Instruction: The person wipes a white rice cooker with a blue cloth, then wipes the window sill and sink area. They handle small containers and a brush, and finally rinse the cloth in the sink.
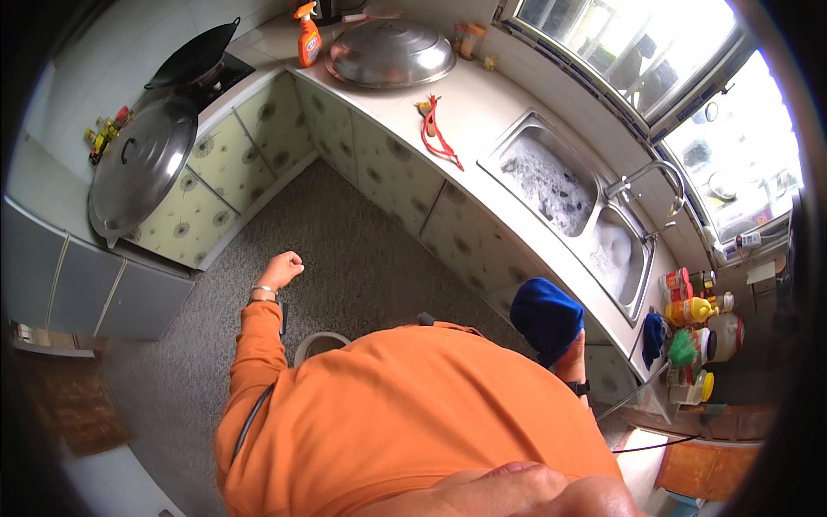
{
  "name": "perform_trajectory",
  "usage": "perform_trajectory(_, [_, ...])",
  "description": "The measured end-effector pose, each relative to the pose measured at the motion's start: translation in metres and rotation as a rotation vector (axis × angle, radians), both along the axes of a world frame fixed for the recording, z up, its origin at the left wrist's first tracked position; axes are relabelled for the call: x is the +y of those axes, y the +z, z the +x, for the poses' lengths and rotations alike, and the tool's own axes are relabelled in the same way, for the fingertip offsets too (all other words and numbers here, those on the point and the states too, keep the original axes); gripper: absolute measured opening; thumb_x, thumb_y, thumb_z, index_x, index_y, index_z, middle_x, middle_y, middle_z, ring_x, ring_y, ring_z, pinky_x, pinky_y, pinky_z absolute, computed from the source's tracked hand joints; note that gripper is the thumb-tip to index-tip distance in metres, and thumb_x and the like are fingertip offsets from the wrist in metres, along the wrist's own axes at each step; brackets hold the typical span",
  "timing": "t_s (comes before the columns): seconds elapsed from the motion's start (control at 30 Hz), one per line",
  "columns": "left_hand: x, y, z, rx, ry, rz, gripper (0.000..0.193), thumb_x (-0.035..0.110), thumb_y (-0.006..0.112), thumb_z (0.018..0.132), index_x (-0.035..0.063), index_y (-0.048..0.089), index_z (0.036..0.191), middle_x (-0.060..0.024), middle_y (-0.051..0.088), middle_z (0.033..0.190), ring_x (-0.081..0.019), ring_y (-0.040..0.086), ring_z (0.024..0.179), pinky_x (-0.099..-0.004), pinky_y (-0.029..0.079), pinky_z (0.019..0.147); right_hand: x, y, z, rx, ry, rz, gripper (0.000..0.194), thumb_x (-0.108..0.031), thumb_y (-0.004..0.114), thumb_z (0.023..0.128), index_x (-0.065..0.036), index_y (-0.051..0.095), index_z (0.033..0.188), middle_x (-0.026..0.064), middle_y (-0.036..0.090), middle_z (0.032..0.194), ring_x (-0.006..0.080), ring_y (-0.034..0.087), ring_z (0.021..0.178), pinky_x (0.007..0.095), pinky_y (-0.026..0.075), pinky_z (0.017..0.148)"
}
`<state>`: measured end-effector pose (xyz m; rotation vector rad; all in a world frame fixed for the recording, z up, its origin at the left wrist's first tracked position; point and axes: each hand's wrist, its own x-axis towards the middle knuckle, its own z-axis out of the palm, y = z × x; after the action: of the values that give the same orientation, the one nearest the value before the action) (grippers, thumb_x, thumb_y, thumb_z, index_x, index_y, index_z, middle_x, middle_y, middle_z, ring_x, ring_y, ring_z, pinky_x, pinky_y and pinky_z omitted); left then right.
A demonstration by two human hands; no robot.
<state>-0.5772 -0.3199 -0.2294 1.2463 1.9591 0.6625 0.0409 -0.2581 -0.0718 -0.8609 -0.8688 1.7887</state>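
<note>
My right hand point(572, 359) grips a dark blue cloth point(546, 316), which covers most of its fingers. It is beside the front of the counter, near the double-bowl steel sink point(535, 123). Soapy water with foam fills the larger bowl point(549, 178), and dark bits show among the suds. White foam also lies in the smaller bowl point(610, 249). Over the floor, my left hand point(282, 270) hangs with curled fingers, and nothing shows in it. A red strap-like item point(434, 132) and a small brown brush-like object point(425, 111) lie on the countertop point(491, 103).
An orange spray bottle point(309, 39) stands beside a large steel lid point(391, 55). At left are a black wok point(194, 55) on the stove and another big lid point(145, 165). Several jars and bottles point(691, 311) crowd the right end. A round bin point(321, 344) stands on the floor.
</note>
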Motion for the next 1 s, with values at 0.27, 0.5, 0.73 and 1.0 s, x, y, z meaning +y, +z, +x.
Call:
perform_trajectory(0.27, [0.048, 0.032, 0.001, 0.029, 0.089, 0.149, 0.015, 0.012, 0.066, 0.081, 0.0028, 0.062, 0.091, -0.0012, 0.06, 0.072, -0.0081, 0.054, 0.067, -0.0262, 0.047, 0.062, 0.145, 0.002, -0.07, 0.149, 0.343, -0.075, 0.063, -0.03, 0.061, 0.087, 0.003, 0.037, 0.135, 0.0161, 0.051, 0.13, 0.0269, 0.052, 0.117, 0.0395, 0.041, 0.102])
perform_trajectory(0.5, [0.169, 0.098, 0.001, 0.024, 0.135, 0.283, 0.02, 0.011, 0.065, 0.083, 0.0027, 0.059, 0.101, -0.002, 0.059, 0.075, -0.0091, 0.055, 0.071, -0.0261, 0.048, 0.068, 0.264, 0.002, -0.102, 0.35, 0.408, -0.158, 0.067, -0.024, 0.061, 0.087, 0.001, 0.029, 0.14, 0.0177, 0.047, 0.134, 0.0277, 0.05, 0.12, 0.041, 0.039, 0.104])
perform_trajectory(0.73, [0.332, 0.17, 0.054, 0.071, -0.151, 0.34, 0.02, 0.012, 0.063, 0.085, 0.0016, 0.06, 0.103, -0.003, 0.061, 0.086, -0.01, 0.057, 0.081, -0.0254, 0.048, 0.075, 0.338, -0.004, -0.09, 0.382, 0.361, 0.087, 0.055, -0.023, 0.05, 0.092, 0.003, 0.033, 0.138, 0.0165, 0.049, 0.132, 0.0262, 0.052, 0.118, 0.0382, 0.041, 0.102])
perform_trajectory(1.0, [0.516, 0.151, 0.117, -0.105, -0.583, 0.389, 0.021, 0.012, 0.063, 0.081, 0.0019, 0.062, 0.1, -0.0099, 0.059, 0.094, -0.0164, 0.058, 0.078, -0.0269, 0.049, 0.071, 0.342, 0.0, -0.082, -0.291, 0.146, 0.311, 0.072, -0.045, 0.056, 0.085, 0.004, 0.038, 0.134, 0.0172, 0.054, 0.125, 0.0271, 0.055, 0.113, 0.0392, 0.043, 0.098])
